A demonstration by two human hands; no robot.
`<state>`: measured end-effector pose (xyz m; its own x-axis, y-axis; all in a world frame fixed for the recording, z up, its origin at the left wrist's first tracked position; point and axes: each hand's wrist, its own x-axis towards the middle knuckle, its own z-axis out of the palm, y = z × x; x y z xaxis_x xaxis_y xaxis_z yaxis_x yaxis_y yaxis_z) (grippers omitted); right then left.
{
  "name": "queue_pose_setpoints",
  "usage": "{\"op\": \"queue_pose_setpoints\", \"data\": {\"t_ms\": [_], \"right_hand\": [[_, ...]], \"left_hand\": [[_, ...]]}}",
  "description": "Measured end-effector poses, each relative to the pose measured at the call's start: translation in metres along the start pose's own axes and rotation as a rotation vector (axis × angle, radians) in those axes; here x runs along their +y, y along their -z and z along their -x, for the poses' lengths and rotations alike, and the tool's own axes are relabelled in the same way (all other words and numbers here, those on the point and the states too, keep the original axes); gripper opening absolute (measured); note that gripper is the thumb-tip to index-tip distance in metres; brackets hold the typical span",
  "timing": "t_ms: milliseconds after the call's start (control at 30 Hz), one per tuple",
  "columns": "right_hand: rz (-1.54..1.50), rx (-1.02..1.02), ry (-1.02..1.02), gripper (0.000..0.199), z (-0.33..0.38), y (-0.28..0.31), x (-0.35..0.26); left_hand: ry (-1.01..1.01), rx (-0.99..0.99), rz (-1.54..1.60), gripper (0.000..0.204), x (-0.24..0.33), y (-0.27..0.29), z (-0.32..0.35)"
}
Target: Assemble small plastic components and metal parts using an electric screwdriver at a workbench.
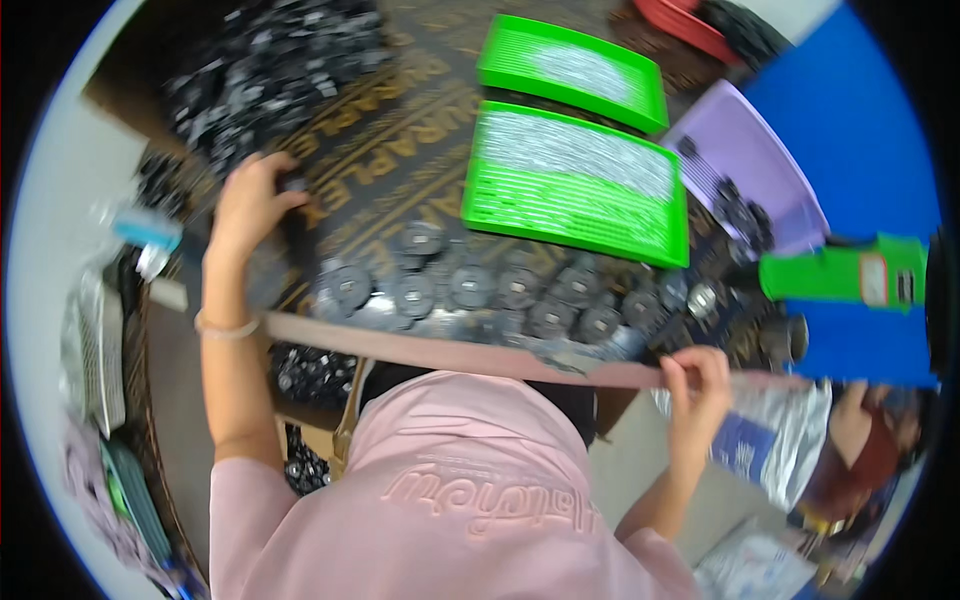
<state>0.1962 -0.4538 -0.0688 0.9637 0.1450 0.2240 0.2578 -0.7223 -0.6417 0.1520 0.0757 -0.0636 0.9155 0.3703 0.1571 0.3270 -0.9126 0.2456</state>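
Note:
My left hand (248,205) is over the left part of the dark printed board tabletop (375,150). Its thumb and fingers curl round a small dark piece whose kind is blurred. By the front edge at the right, my right hand (698,385) has thumb and forefinger pinched together; what they hold, if anything, is too small to make out. Between the hands, several dark round discs with raised hubs (470,287) lie in loose rows along the front edge. A heap of small black parts (275,75) lies beyond my left hand.
Two green ribbed trays (575,235) hold many thin silver pins. Right of them stand a purple bin (770,150) with black parts and a green tool-like object (835,275). A metal cylinder (785,338) is near the right corner. A silver bag (780,440) lies below the edge.

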Motion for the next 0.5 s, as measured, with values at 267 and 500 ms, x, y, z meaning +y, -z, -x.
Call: {"op": "queue_pose_setpoints", "data": {"t_ms": [267,500], "right_hand": [[-0.361,-0.192,0.076,0.014,0.021,-0.027,-0.049],[-0.707,-0.276,0.051,0.014,0.016,-0.035,-0.068]], "left_hand": [[0.186,0.195,0.457,0.029,-0.011,-0.01,0.019],[0.198,-0.449,1.42,0.028,0.164,-0.002,0.112]]}}
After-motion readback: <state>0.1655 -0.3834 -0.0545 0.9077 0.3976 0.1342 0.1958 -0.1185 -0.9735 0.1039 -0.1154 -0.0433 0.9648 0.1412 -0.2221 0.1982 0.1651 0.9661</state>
